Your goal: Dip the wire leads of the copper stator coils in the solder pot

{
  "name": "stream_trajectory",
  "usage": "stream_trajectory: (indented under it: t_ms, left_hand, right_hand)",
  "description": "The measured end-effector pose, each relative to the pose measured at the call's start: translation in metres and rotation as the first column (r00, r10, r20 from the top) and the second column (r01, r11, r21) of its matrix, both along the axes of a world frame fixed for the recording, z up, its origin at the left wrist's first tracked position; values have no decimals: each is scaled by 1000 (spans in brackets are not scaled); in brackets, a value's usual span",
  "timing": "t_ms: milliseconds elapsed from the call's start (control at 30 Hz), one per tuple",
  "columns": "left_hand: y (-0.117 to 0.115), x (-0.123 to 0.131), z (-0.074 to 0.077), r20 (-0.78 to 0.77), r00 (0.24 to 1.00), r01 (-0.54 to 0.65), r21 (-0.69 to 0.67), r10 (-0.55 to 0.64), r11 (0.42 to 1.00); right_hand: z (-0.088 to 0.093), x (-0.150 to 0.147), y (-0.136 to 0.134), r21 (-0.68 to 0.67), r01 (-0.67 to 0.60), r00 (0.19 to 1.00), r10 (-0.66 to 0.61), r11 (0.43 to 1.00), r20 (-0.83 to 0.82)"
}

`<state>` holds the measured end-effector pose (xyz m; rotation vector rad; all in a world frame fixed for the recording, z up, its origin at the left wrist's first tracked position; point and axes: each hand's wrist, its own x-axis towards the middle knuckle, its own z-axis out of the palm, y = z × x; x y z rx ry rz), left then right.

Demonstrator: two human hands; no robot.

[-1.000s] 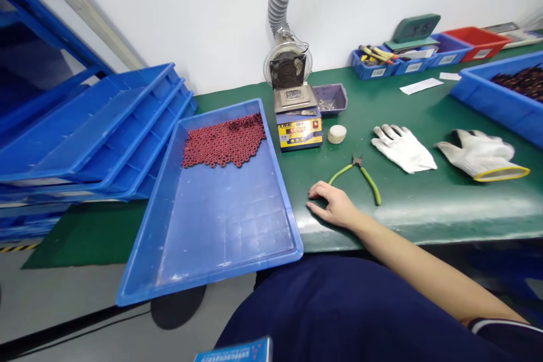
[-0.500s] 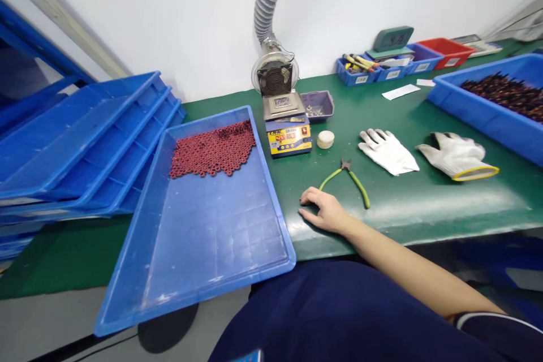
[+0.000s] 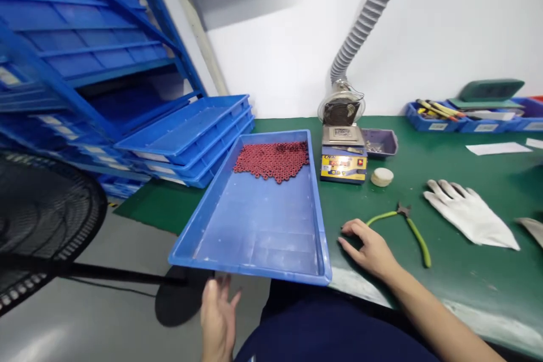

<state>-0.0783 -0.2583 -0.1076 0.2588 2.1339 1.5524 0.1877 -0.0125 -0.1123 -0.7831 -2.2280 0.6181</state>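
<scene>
My right hand (image 3: 370, 246) lies on the green bench near its front edge, fingers spread and holding nothing, between a blue tray (image 3: 254, 260) and green-handled cutters (image 3: 405, 223). The tray overhangs the bench edge and holds several red rings (image 3: 274, 159) at its far end. My left hand (image 3: 217, 317) is raised below the tray's near edge, fingers apart, empty and not touching it.
A yellow-fronted solder pot (image 3: 343, 158) sits under a fan and grey extraction hose (image 3: 365, 17). A white glove (image 3: 469, 215) lies to the right, small parts bins (image 3: 432, 119) at the back. Stacked blue trays (image 3: 190, 130) and a rack stand left; a black floor fan (image 3: 42, 220) is at lower left.
The view has swung left and up, so the rack and floor fan show. My left hand has come into view under the tray's near edge. My right hand stays on the bench.
</scene>
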Motion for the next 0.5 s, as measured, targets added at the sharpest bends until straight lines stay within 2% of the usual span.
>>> stream_trajectory:
  t_ms: [33,67,133,233,300,400,500]
  left_hand:
    - [10,11,5,168,985,-60,175,30,983]
    - [21,21,12,298,955,-93,319,-7,943]
    - [42,34,28,432,902,-185,416,-15,890]
    - [62,39,48,545,830,-361,361,119,860]
    - [66,37,54,577,798,-420,321,176,849]
    - [61,30,62,573,786,-471,314,231,825]
    - [43,17,73,544,782,-520,302,303,799]
  right_hand:
    - [1,-1,-1,-16,8,1000,-8,1000,-18]
    - [2,-3,-2,-44,15,999,-17,999,-40]
    - [6,-7,-4,-129,20,995,-31,991,-90]
    - [12,-17,-8,-301,-4,989,-42,954,-144]
    - [14,-26,-8,-410,-37,985,-36,911,-169]
    - [15,-46,1,-538,-103,974,-26,837,-227]
    - [20,-70,16,-642,-136,963,-52,755,-265]
